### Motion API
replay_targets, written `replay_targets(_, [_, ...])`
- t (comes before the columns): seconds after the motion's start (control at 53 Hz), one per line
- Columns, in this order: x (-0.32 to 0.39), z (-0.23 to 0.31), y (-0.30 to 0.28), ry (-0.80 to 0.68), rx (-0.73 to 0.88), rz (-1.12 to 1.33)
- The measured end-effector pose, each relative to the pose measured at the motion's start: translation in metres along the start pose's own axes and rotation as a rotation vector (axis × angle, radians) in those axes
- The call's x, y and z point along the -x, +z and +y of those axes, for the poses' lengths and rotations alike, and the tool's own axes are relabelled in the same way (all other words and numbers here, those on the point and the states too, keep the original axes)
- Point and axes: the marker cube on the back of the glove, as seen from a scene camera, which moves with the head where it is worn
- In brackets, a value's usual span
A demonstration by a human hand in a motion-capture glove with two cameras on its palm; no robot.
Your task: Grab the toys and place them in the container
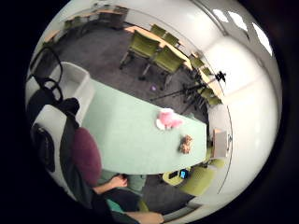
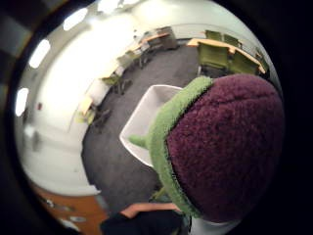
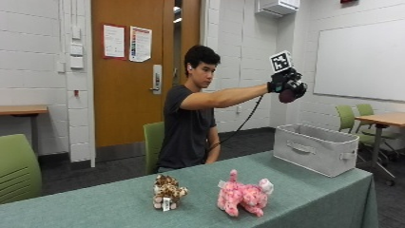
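In the outside view my gloved right hand (image 3: 284,84) is raised high above the grey fabric container (image 3: 314,148) at the table's far end, gripping a purple and green plush toy (image 3: 288,95). That toy (image 2: 220,152) fills much of the thumb side palm view, with the container (image 2: 146,115) below it; its purple part (image 1: 86,156) also shows in the little finger side view. A pink plush toy (image 3: 244,195) and a small brown spotted plush toy (image 3: 168,191) lie on the green tablecloth (image 3: 95,209). Both also show in the little finger side view, the pink toy (image 1: 167,119) beside the brown toy (image 1: 186,143).
The person sits behind the table on a green chair (image 3: 152,142), the bare hand below the table edge. More green chairs (image 3: 14,166) and wooden tables (image 3: 386,118) stand around the room. The container sits near the table's end.
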Motion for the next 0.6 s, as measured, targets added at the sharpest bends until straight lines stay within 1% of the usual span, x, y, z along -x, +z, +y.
replay_targets(0.038, [0.014, -0.014, 0.009, -0.033, -0.012, 0.037])
replay_targets(0.075, [0.018, -0.026, 0.019, -0.086, -0.021, 0.022])
replay_targets(0.113, [0.017, -0.037, 0.027, -0.123, -0.021, -0.093])
replay_targets(0.151, [0.025, -0.046, 0.035, -0.122, -0.015, -0.213])
replay_targets(0.189, [0.038, -0.051, 0.043, -0.120, -0.011, -0.261])
replay_targets(0.245, [0.054, -0.053, 0.053, -0.161, -0.006, -0.300])
replay_targets(0.321, [0.053, -0.052, 0.075, -0.252, 0.025, -0.238])
replay_targets(0.358, [0.045, -0.050, 0.088, -0.288, 0.084, -0.163])
replay_targets(0.377, [0.043, -0.051, 0.093, -0.264, 0.129, -0.132])
replay_targets(0.453, [0.046, -0.059, 0.106, 0.027, 0.307, -0.099])
replay_targets(0.471, [0.045, -0.060, 0.107, 0.054, 0.323, -0.100])
replay_targets(0.528, [0.032, -0.058, 0.105, -0.004, 0.314, -0.095])
replay_targets(0.603, [0.014, -0.056, 0.102, -0.044, 0.269, -0.001])
